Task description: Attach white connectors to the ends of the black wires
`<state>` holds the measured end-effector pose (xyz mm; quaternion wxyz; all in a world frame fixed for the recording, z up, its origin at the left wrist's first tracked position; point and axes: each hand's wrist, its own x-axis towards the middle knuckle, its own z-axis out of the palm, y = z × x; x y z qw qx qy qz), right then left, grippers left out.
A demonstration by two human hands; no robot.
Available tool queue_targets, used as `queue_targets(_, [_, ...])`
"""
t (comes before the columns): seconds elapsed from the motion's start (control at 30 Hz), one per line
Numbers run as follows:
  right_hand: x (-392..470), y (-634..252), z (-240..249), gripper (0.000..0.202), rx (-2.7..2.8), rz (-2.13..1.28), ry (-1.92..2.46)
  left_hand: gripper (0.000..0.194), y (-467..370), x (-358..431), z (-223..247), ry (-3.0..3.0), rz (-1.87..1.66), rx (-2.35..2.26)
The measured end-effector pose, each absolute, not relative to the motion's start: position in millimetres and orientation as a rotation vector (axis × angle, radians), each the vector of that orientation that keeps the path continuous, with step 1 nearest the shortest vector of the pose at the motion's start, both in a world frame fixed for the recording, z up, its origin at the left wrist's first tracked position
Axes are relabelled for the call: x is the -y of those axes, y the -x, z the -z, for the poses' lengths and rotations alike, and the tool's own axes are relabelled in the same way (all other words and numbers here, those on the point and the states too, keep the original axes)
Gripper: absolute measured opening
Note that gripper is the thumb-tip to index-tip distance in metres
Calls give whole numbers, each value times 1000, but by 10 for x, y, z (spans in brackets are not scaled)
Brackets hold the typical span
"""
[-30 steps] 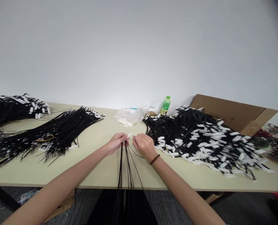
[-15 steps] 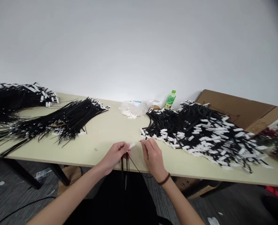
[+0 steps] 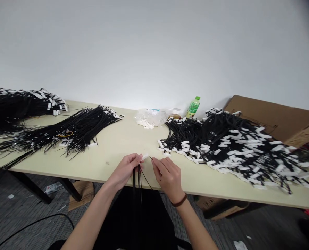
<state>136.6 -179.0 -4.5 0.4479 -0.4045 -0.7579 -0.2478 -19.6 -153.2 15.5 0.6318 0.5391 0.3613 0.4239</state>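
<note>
White plastic connector (image 3: 144, 157) pinched at the fingertips of the left hand (image 3: 125, 169), just above the near table edge, centre of view. Same left hand is closed around a small bunch of black wires (image 3: 137, 175) that hang down off the table edge toward the person's lap. Right hand (image 3: 167, 175) is just beside it, thumb and forefinger closed on the tip of a single thin black wire (image 3: 146, 176), tip aimed at the connector; whether tip and connector touch is too small to tell. Brown band (image 3: 180, 201) on the right wrist.

Beige table (image 3: 113, 146) under both hands. To the right, near the right hand, a big heap of black wires with white connectors (image 3: 230, 146) spread across the tabletop. Behind the heap, a flattened cardboard box (image 3: 276, 119) against the wall. Green bottle (image 3: 193, 107) upright at the back of the table, next to a clear bag of white connectors (image 3: 150, 118). On the left, well apart from the hands, a long bundle of black wires (image 3: 71, 132) with a yellow rubber band around it, and a further bundle (image 3: 21, 106) at the far left edge. Grey floor below, small scraps and a black cable (image 3: 26, 227) lying on it.
</note>
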Motion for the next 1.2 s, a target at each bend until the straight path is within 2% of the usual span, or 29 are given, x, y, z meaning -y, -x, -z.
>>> queue_targets(0.93, [1823,-1382,54,6,1989,715,1085,34,189,1535,-147,-1376,-949,-890])
queue_targets(1.13, [1827,-1409,59,15,2051,768,1047,34,182,1558,-180,-1372,-958,-942])
queue_targets(1.2, [1826,-1406,29,13,2071,779,1019,33,181,1559,-184,-1345,-952,-929])
